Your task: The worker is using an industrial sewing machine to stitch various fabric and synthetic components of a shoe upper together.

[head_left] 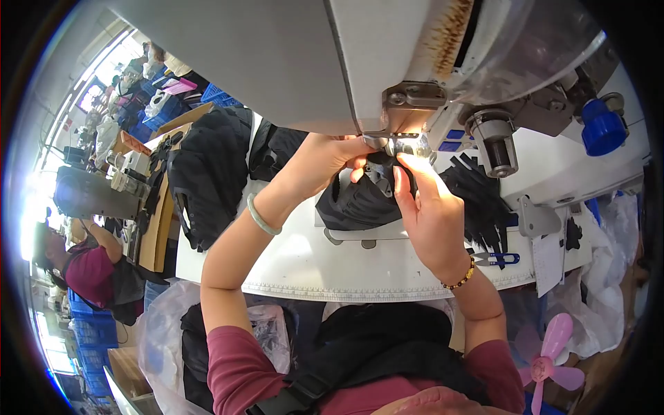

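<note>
Under the lit needle area of a white industrial sewing machine (pixel 277 62), a black fabric piece (pixel 354 207) hangs over the near edge of the machine bed. My left hand (pixel 325 162) comes at it from the left, fingers bent and closed on its upper edge, close to the presser foot (pixel 398 142). Opposite, my right hand (pixel 432 214) pinches the same fabric with thumb and forefinger just in front of the foot. The fingertips partly hide the spot under the needle.
Black fabric bundles (pixel 211 159) lie left on the white table (pixel 228 266). Black strips (pixel 477 200) and blue-handled thread snips (pixel 498 259) lie right. A measuring scale (pixel 332 294) follows the near edge. A pink fan (pixel 543 366) stands lower right; a person (pixel 90 273) works far left.
</note>
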{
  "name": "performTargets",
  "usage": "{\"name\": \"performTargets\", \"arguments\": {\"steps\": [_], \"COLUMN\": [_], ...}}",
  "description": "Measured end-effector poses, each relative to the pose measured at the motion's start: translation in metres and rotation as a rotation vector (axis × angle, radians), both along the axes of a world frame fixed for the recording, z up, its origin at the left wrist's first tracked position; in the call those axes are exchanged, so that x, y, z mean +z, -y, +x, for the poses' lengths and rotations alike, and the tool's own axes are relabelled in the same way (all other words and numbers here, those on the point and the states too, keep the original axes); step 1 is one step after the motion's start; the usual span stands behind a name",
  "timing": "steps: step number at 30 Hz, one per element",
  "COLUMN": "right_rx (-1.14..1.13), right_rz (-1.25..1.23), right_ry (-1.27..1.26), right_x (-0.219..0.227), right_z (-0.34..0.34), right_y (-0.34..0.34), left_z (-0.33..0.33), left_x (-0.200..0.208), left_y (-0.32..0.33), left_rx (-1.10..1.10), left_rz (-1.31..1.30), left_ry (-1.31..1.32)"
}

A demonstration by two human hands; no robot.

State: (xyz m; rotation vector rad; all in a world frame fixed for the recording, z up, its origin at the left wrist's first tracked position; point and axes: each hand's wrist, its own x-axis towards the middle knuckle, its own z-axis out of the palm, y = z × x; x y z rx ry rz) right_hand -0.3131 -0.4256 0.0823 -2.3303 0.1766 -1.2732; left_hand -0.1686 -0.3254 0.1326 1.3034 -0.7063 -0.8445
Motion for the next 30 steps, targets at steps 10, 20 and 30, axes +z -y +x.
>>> {"name": "performTargets", "arguments": {"steps": [10,20,30], "right_rx": [0.064,0.154,0.519], "right_rz": [0.050,0.127,0.089], "right_ry": [-0.019,0.016,-0.049], "right_x": [-0.001,-0.004,0.027], "right_z": [-0.002,-0.004,-0.024], "right_y": [-0.001,-0.007,-0.006], "left_z": [0.001,0.001,-0.003], "left_x": [-0.001,0.000,0.026], "left_y": [0.000,-0.002,-0.064], "left_rx": [-0.007,0.001,-0.395], "left_rz": [-0.017,0.141,0.270], "left_ry": [0.010,0.229,0.434]}}
